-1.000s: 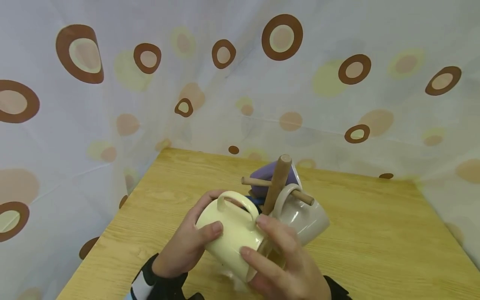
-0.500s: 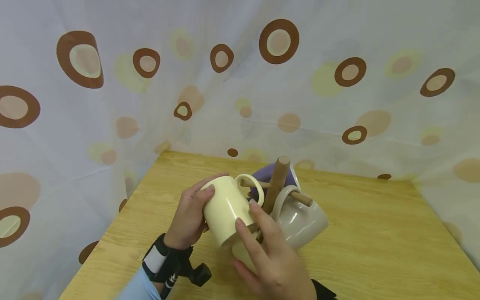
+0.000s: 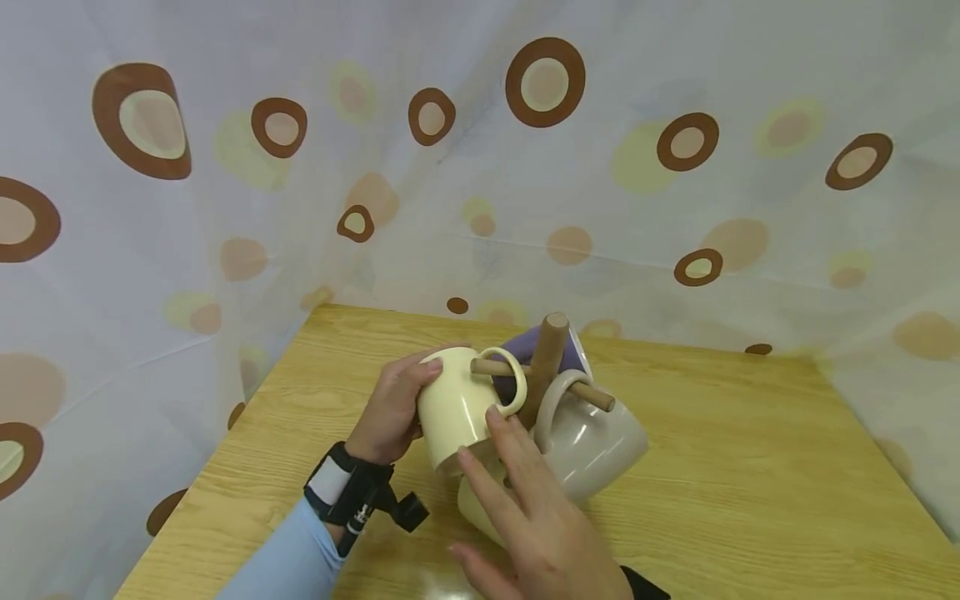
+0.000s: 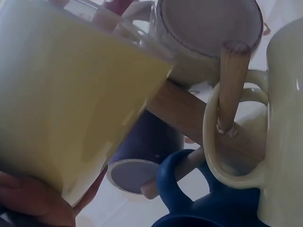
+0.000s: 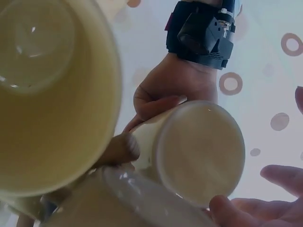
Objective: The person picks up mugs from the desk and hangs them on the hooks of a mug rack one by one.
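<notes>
My left hand (image 3: 390, 408) grips a cream mug (image 3: 453, 408), thumb near its rim and its base tilted down towards me. The mug's handle is around a peg (image 3: 498, 367) of a wooden mug tree (image 3: 550, 346). Fingers fairly straight, my right hand (image 3: 540, 521) touches the handle's lower end and the mug's base edge. The right wrist view shows the held mug's round base (image 5: 201, 146) between both hands. Beside them, a grey mug (image 3: 600, 442) hangs by its handle on another peg. A second cream mug (image 3: 476, 504) is partly hidden behind my right hand.
Behind the post is a purple mug (image 3: 517, 343). A dark blue mug (image 4: 222, 210) hangs low on the tree in the left wrist view. The wood-grain table (image 3: 750, 467) meets a patterned curtain (image 3: 630, 217) at the back and sides.
The cream mug has turned its handle to the right and moved up to the tree; the peg now passes through the handle. Both hands moved with it, and the right fingers straightened.
</notes>
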{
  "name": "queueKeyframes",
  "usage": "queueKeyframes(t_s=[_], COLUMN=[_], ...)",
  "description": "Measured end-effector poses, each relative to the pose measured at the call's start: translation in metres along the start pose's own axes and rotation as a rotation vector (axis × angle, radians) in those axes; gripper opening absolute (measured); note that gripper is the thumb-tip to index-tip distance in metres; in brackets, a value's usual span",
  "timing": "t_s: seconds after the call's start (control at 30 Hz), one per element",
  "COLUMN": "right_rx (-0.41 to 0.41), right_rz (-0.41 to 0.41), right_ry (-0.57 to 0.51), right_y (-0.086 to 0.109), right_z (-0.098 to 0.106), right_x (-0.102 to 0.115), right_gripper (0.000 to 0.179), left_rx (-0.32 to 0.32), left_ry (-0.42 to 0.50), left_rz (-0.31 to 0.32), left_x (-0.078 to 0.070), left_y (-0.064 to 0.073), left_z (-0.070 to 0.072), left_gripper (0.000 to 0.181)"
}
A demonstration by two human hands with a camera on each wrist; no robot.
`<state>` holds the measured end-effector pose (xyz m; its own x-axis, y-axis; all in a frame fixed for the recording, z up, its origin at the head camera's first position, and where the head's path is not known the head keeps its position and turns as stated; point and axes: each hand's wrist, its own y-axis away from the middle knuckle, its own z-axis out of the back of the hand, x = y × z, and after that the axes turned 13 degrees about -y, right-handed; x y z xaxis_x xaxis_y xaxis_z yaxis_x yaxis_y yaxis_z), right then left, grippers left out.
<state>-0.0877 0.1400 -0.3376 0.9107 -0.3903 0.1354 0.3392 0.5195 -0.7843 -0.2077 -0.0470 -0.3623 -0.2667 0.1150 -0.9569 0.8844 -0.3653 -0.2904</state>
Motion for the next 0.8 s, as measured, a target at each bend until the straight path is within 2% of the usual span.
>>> queueKeyframes(t_s=[0.17,0.33,0.47,0.57,0.6,0.7,0.8], right_rx=[0.020,0.013,0.020,0.014,-0.006,-0.131,-0.253], right_rz=[0.016,0.117,0.101,0.058,0.067,0.129,0.185], right_ry=[-0.002,-0.066,-0.203,-0.276,-0.285,-0.349,-0.425], right_y=[0.002,0.001,0.002,0.004,0.005,0.005,0.002], right_z=[0.004,0.015,0.033,0.050,0.055,0.069,0.081], right_x=[0.003,0.006,0.009,0.012,0.012,0.002,-0.015], right_gripper=[0.056,0.050,0.047,0.044,0.041,0.031,0.025], left_rx=[0.040,0.017,0.057,0.099,0.112,0.141,0.156], left_ry=[-0.046,-0.147,-0.199,-0.230,-0.234,-0.247,-0.275], left_rz=[0.000,-0.061,-0.093,-0.086,-0.082,-0.072,-0.086], left_x=[0.003,0.005,0.008,0.008,0.008,0.005,-0.003], left_y=[-0.007,-0.010,-0.013,-0.015,-0.015,-0.016,-0.019], left_z=[0.003,0.005,0.007,0.010,0.011,0.016,0.024], left_gripper=[0.040,0.040,0.040,0.041,0.042,0.042,0.039])
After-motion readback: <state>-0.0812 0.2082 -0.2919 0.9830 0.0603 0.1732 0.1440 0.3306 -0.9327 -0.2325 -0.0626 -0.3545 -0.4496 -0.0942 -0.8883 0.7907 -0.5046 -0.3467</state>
